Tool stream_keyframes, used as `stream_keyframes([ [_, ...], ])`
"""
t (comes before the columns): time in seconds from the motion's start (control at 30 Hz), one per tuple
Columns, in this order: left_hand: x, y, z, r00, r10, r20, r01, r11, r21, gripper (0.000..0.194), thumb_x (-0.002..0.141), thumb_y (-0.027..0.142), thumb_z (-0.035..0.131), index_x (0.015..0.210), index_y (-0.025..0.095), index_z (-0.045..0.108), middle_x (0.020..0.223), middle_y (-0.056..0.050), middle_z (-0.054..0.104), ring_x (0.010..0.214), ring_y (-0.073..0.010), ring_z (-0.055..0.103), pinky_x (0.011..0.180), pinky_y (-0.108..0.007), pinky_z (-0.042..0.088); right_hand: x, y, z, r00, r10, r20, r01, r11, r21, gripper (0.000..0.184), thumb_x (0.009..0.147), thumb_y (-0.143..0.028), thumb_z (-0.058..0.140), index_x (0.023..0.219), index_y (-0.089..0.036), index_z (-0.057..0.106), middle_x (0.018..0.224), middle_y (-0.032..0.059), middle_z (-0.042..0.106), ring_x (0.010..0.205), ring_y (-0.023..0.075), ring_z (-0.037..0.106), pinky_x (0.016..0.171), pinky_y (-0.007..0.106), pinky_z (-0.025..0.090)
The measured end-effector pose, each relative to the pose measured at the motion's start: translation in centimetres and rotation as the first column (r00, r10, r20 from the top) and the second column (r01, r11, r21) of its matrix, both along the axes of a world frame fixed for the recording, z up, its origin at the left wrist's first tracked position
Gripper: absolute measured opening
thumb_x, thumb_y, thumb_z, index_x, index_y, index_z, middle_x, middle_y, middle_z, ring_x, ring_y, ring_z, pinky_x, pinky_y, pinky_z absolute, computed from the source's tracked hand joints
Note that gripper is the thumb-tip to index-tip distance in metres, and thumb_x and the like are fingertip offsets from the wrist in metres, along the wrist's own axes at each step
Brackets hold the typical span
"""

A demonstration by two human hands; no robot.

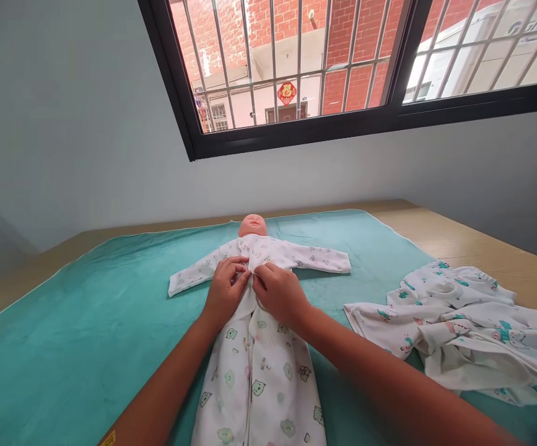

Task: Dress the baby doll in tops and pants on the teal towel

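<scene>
White and printed with small animal faces, a long-sleeved baby outfit [261, 371] around a baby doll [253, 225] lying on its back, sleeves spread to both sides of the doll. At the doll's midriff, pinching the outfit's front with the left hand [227, 288], fingers bent; pinching just beside with the right hand [283, 294], curled. Too small to tell what exactly sits between the fingertips. Beneath the doll, a teal blanket [110, 322] over a wooden tabletop [458, 244]. Right of the doll, a crumpled white baby garment [472, 334]. Beyond the doll's head, a pale wall [272, 179] and barred, dark-framed window [405, 59].
</scene>
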State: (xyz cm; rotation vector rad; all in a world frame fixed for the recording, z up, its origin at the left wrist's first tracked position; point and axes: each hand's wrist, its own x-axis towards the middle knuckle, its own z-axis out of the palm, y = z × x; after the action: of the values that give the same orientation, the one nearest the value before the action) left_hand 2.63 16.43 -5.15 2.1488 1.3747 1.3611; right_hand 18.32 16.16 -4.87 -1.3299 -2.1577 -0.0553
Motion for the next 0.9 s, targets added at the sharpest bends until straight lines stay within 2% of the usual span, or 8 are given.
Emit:
stream_keyframes([
  [0.13,0.0,0.0,0.1,1.000,-0.007,-0.030,0.007,1.000,0.025,0.013,0.090,0.027,0.052,0.086,0.021,0.063,0.118,-0.007,0.061,0.114,-0.0209,0.052,0.085,-0.032,0.048,0.8,0.6,0.3,0.989,0.112,-0.101,-0.117,0.992,-0.043,0.024,0.094,-0.019,0.042,0.080,-0.017,0.061,0.081,0.0028,0.062,0.070,0.0128,0.052,0.062,0.026,0.027],
  [0.3,-0.1,0.1,0.2,0.997,-0.027,-0.068,0.030,0.999,0.033,0.013,0.090,0.025,0.054,0.086,0.022,0.066,0.116,-0.005,0.062,0.114,-0.0209,0.053,0.095,-0.037,0.045,1.2,1.5,0.3,0.950,0.191,-0.247,-0.224,0.968,-0.114,0.023,0.092,-0.016,0.045,0.074,-0.018,0.059,0.074,0.0011,0.059,0.069,0.0130,0.050,0.063,0.024,0.030],
  [0.47,0.1,0.2,0.3,0.983,-0.002,-0.181,0.028,0.990,0.142,0.015,0.090,0.023,0.054,0.086,0.021,0.068,0.114,-0.005,0.063,0.113,-0.0212,0.052,0.099,-0.040,0.043,1.1,1.5,-0.8,0.913,0.189,-0.362,-0.195,0.981,0.020,0.017,0.090,-0.015,0.045,0.080,-0.020,0.058,0.089,0.0026,0.057,0.071,0.0129,0.050,0.064,0.024,0.033],
  [0.57,0.2,0.2,0.4,0.981,-0.021,-0.195,0.052,0.986,0.157,0.016,0.090,0.021,0.053,0.087,0.022,0.068,0.113,-0.005,0.063,0.112,-0.0210,0.052,0.099,-0.040,0.043,1.1,1.5,-0.9,0.911,0.212,-0.353,-0.220,0.975,0.020,0.019,0.091,-0.014,0.043,0.081,-0.020,0.057,0.084,0.0017,0.057,0.070,0.0130,0.050,0.064,0.024,0.034],
  [0.7,0.2,0.1,0.3,0.990,-0.043,-0.137,0.056,0.994,0.097,0.013,0.089,0.021,0.054,0.085,0.022,0.066,0.114,-0.005,0.062,0.113,-0.0209,0.051,0.099,-0.039,0.041,1.0,1.6,-0.5,0.927,0.152,-0.343,-0.168,0.986,-0.018,0.018,0.092,-0.017,0.043,0.080,-0.020,0.056,0.082,0.0014,0.060,0.072,0.0137,0.052,0.064,0.025,0.033],
  [0.8,0.1,-0.1,0.2,0.998,-0.045,-0.047,0.047,0.998,0.030,0.013,0.090,0.023,0.051,0.082,0.020,0.061,0.117,-0.006,0.060,0.113,-0.0208,0.051,0.091,-0.035,0.045,0.8,1.5,-0.3,0.929,0.087,-0.360,-0.118,0.991,-0.065,0.012,0.087,-0.020,0.048,0.077,-0.021,0.055,0.076,-0.0007,0.060,0.066,0.0131,0.050,0.061,0.025,0.031],
  [0.9,0.1,-0.3,0.2,0.998,-0.059,0.025,0.059,0.998,-0.021,0.015,0.091,0.024,0.047,0.080,0.020,0.056,0.120,-0.006,0.058,0.112,-0.0200,0.052,0.088,-0.033,0.044,0.7,1.7,-0.2,0.874,0.054,-0.483,-0.150,0.975,-0.163,0.005,0.079,-0.019,0.051,0.076,-0.021,0.054,0.068,-0.0033,0.057,0.062,0.0124,0.048,0.060,0.025,0.033],
])
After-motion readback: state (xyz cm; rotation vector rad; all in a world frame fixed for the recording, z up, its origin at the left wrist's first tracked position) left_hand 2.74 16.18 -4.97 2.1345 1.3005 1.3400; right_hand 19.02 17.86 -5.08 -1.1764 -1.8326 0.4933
